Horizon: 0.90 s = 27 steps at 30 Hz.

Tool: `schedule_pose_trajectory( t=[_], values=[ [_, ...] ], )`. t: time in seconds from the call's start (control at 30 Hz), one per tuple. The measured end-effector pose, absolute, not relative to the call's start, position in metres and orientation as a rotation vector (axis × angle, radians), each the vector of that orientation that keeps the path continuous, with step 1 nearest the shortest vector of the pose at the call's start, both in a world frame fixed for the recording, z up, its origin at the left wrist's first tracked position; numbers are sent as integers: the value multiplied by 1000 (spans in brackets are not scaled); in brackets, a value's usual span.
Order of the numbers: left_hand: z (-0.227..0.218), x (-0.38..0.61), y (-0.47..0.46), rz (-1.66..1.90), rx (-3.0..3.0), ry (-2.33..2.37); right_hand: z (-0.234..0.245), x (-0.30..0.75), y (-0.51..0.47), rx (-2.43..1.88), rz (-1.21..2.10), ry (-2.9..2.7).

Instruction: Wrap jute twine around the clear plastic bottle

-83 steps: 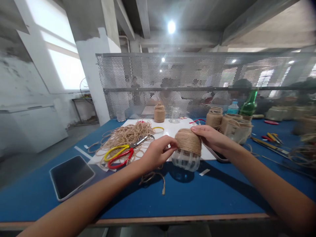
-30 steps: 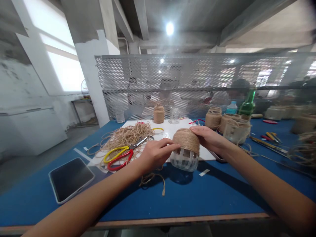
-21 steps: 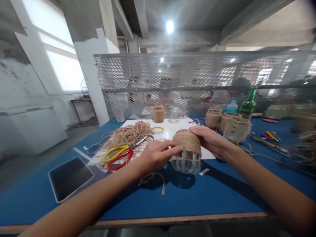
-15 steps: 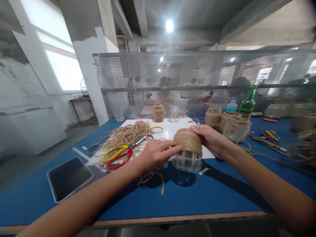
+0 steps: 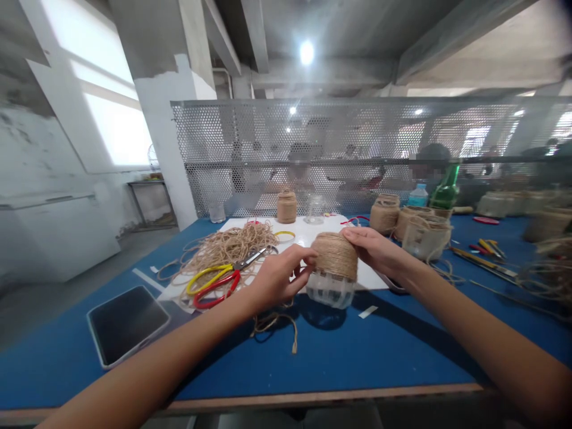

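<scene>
A glass jar (image 5: 330,290) is tilted above the blue table, its upper part wrapped in rows of jute twine (image 5: 336,255). Pale strips run down its bare glass lower part. My right hand (image 5: 375,247) grips the jar at its upper right, thumb on the wrapped edge. At the jar's left side, my left hand (image 5: 283,274) has thumb and fingers curled in a pinch against the twine; what lies between the fingertips is hidden. Below that hand, a loose twine end (image 5: 294,342) rests on the table. Red-and-yellow-handled scissors (image 5: 218,280) lie left, on a twine heap (image 5: 232,241).
A phone or tablet (image 5: 127,325) lies at the left. Behind stand a twine-wrapped jar (image 5: 286,207) and a clear jar (image 5: 315,210). More wrapped jars (image 5: 385,213), a green bottle (image 5: 447,187) and tools (image 5: 485,262) are at the right. A perforated metal screen (image 5: 268,137) closes the back.
My left fingers, stretched across the jar's front before, have drawn back to its left edge and curled. The jar has shifted slightly left, still in my right hand.
</scene>
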<state>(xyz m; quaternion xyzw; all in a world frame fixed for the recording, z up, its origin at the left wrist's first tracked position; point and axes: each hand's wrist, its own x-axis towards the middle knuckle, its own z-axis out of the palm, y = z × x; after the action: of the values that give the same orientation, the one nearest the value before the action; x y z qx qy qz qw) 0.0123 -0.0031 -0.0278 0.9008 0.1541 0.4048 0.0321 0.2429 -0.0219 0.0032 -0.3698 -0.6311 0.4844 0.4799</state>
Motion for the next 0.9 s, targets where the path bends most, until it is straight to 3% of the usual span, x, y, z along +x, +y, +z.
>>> schedule_pose_trajectory(
  t=[0.27,0.9],
  values=[
    [-22,12,-6,1159,2524,560,6,241,-23,-857,1213,-1507],
    [-22,7,-2,1060,2719,756,-1,248,-14,-939,994,-1612]
  ],
)
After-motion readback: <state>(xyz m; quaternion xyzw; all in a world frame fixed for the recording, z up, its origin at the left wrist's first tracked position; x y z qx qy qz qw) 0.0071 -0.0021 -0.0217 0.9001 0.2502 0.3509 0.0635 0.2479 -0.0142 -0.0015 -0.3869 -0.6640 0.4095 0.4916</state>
